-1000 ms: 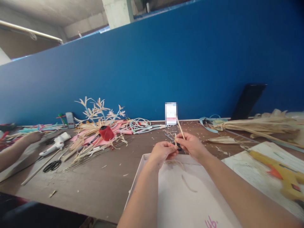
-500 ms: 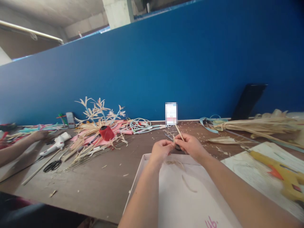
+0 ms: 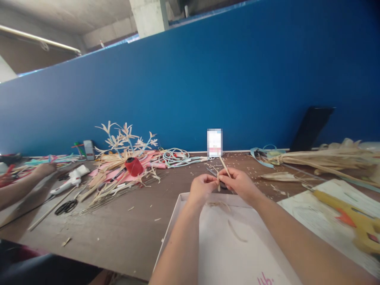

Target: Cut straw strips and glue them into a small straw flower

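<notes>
Two hands close together over a pale stick (image 3: 225,167).
The right hand (image 3: 239,183) pinches the stick, tilted, near its lower end; the left hand (image 3: 203,188) pinches a small pale strip (image 3: 219,186) just beside it. Both work above the box's (image 3: 219,245) far edge, scissors (image 3: 211,171) lying just beyond, glue gun (image 3: 347,209) to the right.

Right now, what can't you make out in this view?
All in the head view:
Slim straw-coloured stalk: gripped part hidden by the right hand.
Upright white rectangular screen: contents blurred by pixelation.
Yellow plastic glue gun: partly cut off by the right edge.
Purple handwriting on the white shallow box: cut by the bottom edge.
</notes>
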The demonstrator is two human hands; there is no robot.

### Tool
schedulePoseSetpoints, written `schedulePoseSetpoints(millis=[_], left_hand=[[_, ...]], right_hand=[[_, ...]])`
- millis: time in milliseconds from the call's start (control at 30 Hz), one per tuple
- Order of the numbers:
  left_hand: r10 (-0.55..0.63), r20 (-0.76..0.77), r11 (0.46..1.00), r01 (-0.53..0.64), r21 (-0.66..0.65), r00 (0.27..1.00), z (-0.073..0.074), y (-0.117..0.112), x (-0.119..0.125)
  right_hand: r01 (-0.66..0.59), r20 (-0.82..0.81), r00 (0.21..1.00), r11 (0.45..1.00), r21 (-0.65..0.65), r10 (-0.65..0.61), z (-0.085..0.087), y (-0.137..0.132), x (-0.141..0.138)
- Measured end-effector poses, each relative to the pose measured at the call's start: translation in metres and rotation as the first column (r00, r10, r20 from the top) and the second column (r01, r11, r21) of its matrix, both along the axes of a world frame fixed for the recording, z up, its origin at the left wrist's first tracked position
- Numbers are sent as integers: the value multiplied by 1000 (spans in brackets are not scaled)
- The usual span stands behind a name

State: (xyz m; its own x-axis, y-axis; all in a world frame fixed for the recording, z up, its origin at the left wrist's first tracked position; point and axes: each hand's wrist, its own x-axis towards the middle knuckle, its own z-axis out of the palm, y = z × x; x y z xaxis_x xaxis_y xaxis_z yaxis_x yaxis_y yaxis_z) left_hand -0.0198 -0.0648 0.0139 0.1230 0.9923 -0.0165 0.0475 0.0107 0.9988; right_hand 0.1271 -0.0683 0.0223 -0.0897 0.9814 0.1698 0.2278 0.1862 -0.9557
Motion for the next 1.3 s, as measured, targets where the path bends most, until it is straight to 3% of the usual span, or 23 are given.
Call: schedulePoseSetpoints(millis=[67, 133, 233, 400, 500, 600, 733, 833, 900, 967, 1067, 1133, 1200, 1300], left_hand=[[18, 21, 1000, -18, 0, 1000, 1, 0, 0], [65, 18, 998, -65, 3, 998, 3, -1, -1], [144, -18, 989, -143, 23, 989, 6, -1, -2], [165, -64, 986, -163, 43, 984, 7, 0, -3], [175, -87, 983, -170, 65, 981, 5, 0, -1], [185, -92, 980, -177, 88, 978, 3, 1, 1], [185, -86, 980, -177, 95, 979, -2, 3, 1], [179, -56, 982, -174, 76, 982, -3, 4, 1], [162, -11, 986, -162, 50, 987, -2, 3, 0], [130, 48, 991, -131, 22, 990, 0, 2, 1], [66, 142, 998, -65, -14, 988, 5, -1, 2], [36, 195, 999, -31, -28, 980, 8, -3, 4], [25, 223, 999, -17, -35, 974, 11, -5, 5], [33, 216, 999, -30, -17, 976, 11, -4, 5]], right_hand=[[46, 72, 996, 999, -23, -44, -1, 5, 6], [166, 252, 955, 986, -15, -157, -7, 14, 17], [322, 607, 728, 941, 108, -319, -21, 28, 38], [344, 799, 451, 903, 256, -398, -30, 30, 48], [246, 778, 452, 899, 361, -437, -22, 20, 34], [134, 811, 494, 949, 284, -313, -16, 14, 18], [143, 874, 436, 975, 171, -217, -14, 17, 7], [163, 867, 452, 975, 150, -208, -16, 21, 7], [183, 828, 518, 973, 140, -217, -18, 23, 10], [222, 733, 643, 970, 99, -222, -19, 25, 16], [256, 460, 856, 967, 18, -236, -16, 26, 25], [251, 205, 950, 967, -51, -236, -12, 26, 30], [187, -83, 976, 972, -140, -200, -8, 24, 34], [-21, -450, 890, 980, -200, -73, -2, 20, 36]])
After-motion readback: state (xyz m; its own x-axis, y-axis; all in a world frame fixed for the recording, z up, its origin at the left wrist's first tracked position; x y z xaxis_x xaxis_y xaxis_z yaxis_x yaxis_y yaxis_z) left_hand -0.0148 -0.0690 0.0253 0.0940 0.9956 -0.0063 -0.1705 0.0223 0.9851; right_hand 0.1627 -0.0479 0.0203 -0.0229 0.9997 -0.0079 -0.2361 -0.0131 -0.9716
